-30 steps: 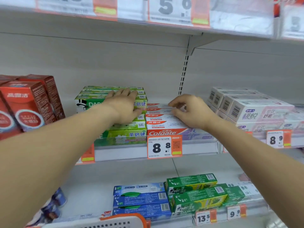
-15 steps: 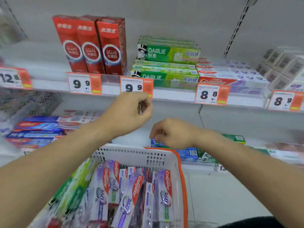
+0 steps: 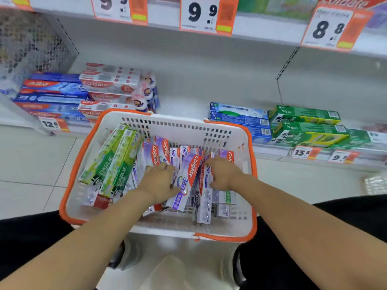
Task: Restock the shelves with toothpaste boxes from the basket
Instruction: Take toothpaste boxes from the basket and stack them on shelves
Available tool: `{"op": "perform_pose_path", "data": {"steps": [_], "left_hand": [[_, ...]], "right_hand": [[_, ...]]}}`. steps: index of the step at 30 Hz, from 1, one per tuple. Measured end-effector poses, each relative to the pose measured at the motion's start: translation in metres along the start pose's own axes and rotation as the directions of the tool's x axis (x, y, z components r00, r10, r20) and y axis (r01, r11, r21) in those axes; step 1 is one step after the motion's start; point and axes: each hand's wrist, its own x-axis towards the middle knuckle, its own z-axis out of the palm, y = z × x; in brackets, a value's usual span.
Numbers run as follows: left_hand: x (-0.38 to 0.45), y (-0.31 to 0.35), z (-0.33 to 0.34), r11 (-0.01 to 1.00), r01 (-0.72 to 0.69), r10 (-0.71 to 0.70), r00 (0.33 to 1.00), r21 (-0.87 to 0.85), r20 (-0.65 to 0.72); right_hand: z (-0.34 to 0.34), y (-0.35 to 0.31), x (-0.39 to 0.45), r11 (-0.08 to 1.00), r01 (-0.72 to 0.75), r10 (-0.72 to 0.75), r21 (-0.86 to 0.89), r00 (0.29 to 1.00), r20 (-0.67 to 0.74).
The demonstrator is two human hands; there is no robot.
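**Two hands deep in the toothpaste basket**

Both hands are down in the white basket (image 3: 209, 130) with the orange rim. The left hand (image 3: 160, 183) lies on the purple Colgate 360 boxes (image 3: 186, 178), with its fingers bent over one of them. The right hand (image 3: 223, 174) is just beside it, with fingers curled round the edge of another purple box. A few of these boxes stand up on end between the two hands. Green Darlie boxes (image 3: 117, 162) lean on the left side of the basket.

Behind the basket is the low shelf (image 3: 184, 97). It has blue and red Colgate boxes (image 3: 62, 95) on the left. Blue boxes (image 3: 238, 118) and green boxes (image 3: 305, 126) sit on the right. Price tags (image 3: 206, 13) hang on the shelf above.
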Motion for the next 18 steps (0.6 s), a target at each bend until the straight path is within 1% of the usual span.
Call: {"op": "perform_pose_path", "data": {"steps": [2, 4, 6, 9, 10, 11, 12, 13, 14, 16, 17, 18], "left_hand": [[0.006, 0.001, 0.005, 0.993, -0.013, 0.005, 0.998, 0.117, 0.070], [0.011, 0.003, 0.010, 0.971, -0.030, 0.004, 0.994, 0.239, 0.108], [0.014, 0.011, 0.015, 0.967, -0.017, -0.014, 0.993, 0.254, 0.119], [0.017, 0.026, 0.020, 0.978, 0.039, -0.050, 0.997, 0.204, 0.050], [0.016, 0.030, 0.021, 0.987, 0.056, -0.063, 0.997, 0.152, 0.043], [0.016, 0.033, 0.024, 0.997, 0.063, -0.065, 0.997, 0.047, 0.051], [0.015, 0.038, 0.026, 0.992, 0.082, -0.076, 0.995, -0.097, 0.072], [0.014, 0.042, 0.028, 0.965, 0.118, -0.098, 0.991, -0.235, 0.095], [0.014, 0.045, 0.031, 0.928, 0.158, -0.131, 0.986, -0.336, 0.101], [0.016, 0.049, 0.032, 0.849, 0.240, -0.216, 0.971, -0.471, 0.107], [0.017, 0.048, 0.030, 0.797, 0.288, -0.260, 0.957, -0.530, 0.129], [0.019, 0.047, 0.029, 0.749, 0.346, -0.297, 0.938, -0.564, 0.182]], "right_hand": [[0.006, 0.004, 0.003, 0.999, -0.018, 0.018, 0.044, 1.000, 0.012], [0.010, 0.008, 0.004, 0.997, -0.042, 0.041, 0.069, 0.999, 0.019], [0.011, 0.014, 0.004, 0.997, -0.051, 0.051, 0.059, 0.999, 0.010], [0.014, 0.023, 0.003, 0.996, -0.044, 0.045, 0.080, 0.999, -0.005], [0.014, 0.024, 0.003, 0.995, -0.037, 0.037, 0.094, 0.999, -0.001], [0.013, 0.025, 0.003, 0.994, -0.031, 0.032, 0.107, 1.000, 0.001], [0.013, 0.025, 0.003, 0.993, -0.030, 0.031, 0.117, 1.000, -0.006], [0.012, 0.027, 0.005, 0.991, -0.036, 0.039, 0.125, 0.999, -0.022], [0.010, 0.029, 0.005, 0.990, -0.048, 0.055, 0.131, 0.997, -0.046], [0.005, 0.033, 0.007, 0.985, -0.088, 0.101, 0.146, 0.992, -0.080], [0.004, 0.036, 0.007, 0.982, -0.104, 0.117, 0.157, 0.990, -0.075], [0.003, 0.039, 0.008, 0.981, -0.110, 0.121, 0.159, 0.991, -0.061]]}}
